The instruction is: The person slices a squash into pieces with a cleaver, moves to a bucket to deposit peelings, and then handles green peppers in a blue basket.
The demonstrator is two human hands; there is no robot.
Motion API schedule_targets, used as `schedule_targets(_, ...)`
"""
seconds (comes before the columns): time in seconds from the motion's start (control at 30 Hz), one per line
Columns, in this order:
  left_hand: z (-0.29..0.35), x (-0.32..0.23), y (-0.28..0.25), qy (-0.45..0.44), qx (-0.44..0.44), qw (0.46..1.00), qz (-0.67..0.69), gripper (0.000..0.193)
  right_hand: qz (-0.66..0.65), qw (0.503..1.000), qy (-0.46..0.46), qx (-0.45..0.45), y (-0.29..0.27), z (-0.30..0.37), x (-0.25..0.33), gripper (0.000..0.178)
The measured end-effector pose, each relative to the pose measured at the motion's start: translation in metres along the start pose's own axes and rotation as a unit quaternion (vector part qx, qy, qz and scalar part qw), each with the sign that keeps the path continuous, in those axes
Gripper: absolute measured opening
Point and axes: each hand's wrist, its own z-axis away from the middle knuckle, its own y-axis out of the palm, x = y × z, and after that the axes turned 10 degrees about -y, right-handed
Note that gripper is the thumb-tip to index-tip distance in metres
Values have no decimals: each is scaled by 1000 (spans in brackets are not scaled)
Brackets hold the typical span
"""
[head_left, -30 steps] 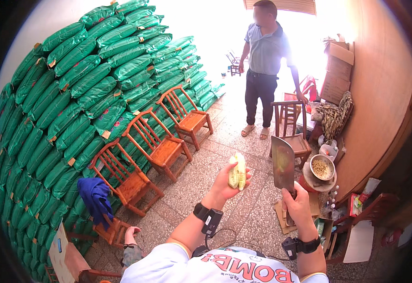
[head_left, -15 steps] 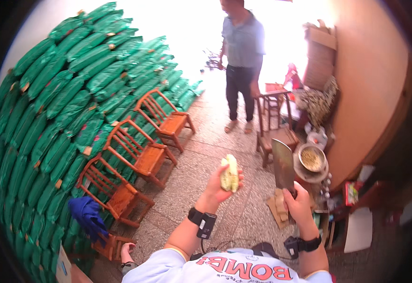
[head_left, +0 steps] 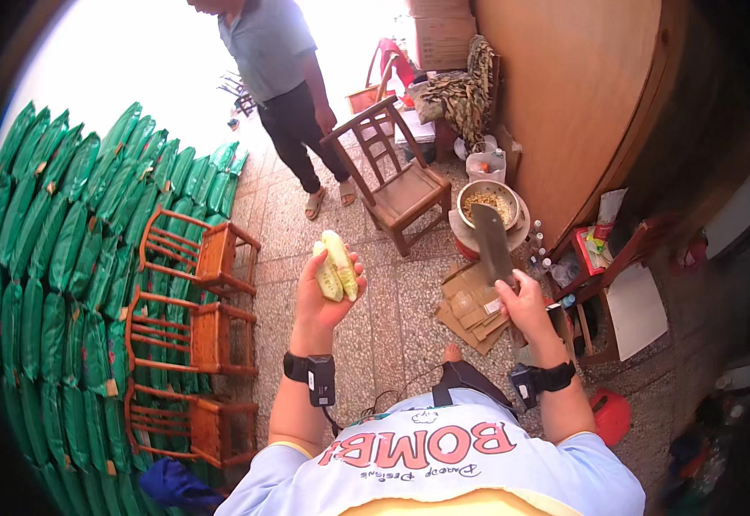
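Two pale cucumber pieces (head_left: 338, 270), seeds showing, left fingers (head_left: 358, 269) clasping them, right fingers (head_left: 525, 283) gripping cleaver (head_left: 494, 247)

Bare left grip (head_left: 315, 308), palm upturned, fingers (head_left: 358, 273) curled; bare right grip (head_left: 524, 306), clenched; bare forearms (head_left: 296, 423) extended forward, well apart.

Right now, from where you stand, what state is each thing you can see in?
Left hand: closed around the cucumber pieces.
Cucumber pieces: cut, pale flesh showing.
Right hand: gripping the cleaver.
Cleaver: held up, blade pointing away from the body.
Bowl: uncovered, with small bits inside.
Cardboard: flattened, on the floor.
Green bags: stacked.
Wooden chairs: upright.
Blue cloth: crumpled.
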Motion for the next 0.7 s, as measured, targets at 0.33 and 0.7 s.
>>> schedule_targets(0.33, -142, -20, 53, -89, 24, 996, -19, 34, 21, 993, 10, -117, -49, -95, -10, 16)
schedule_targets(0.7, -323, -65, 74, -214, 66, 972, -65, 37, -28, 972, 81, -219, -41, -180, -34, 12)
